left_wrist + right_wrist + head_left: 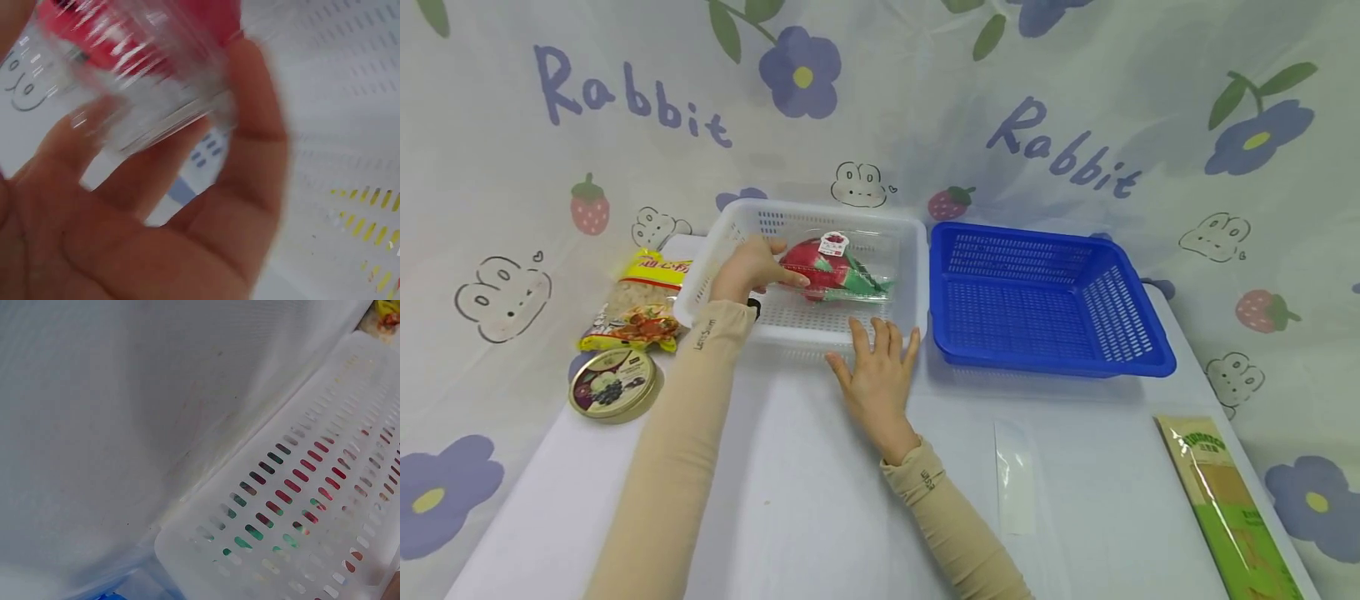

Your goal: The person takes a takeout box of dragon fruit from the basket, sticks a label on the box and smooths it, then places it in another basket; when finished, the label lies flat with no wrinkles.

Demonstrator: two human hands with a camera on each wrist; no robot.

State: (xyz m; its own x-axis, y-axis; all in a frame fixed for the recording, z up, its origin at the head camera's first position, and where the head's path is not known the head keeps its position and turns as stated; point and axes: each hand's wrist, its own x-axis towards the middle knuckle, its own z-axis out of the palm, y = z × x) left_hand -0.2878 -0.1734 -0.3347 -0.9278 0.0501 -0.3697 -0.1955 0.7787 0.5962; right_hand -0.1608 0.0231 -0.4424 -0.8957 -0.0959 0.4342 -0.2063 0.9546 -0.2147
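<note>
In the head view my left hand (751,268) grips the left end of a clear plastic box (880,250), thumb in front and fingers behind. Inside the box is a red fruit with green tips (805,260), like a dragon fruit, under a small white label (833,243). The box is within the white basket (805,332). Up close in the left wrist view, curled fingers (253,144) hold the blurred box end (165,106). My right hand (880,385) is spread, fingertips near the basket's front rim, holding nothing. Red and green show through the basket's slots (284,494) in the right wrist view.
Right of the white basket stands a blue basket (1052,367). A yellow food packet (638,304) and a round tin (613,383) are on the left. A clear strip (1015,479) lies in front of the blue basket; a long green packet (1228,508) is at the right edge.
</note>
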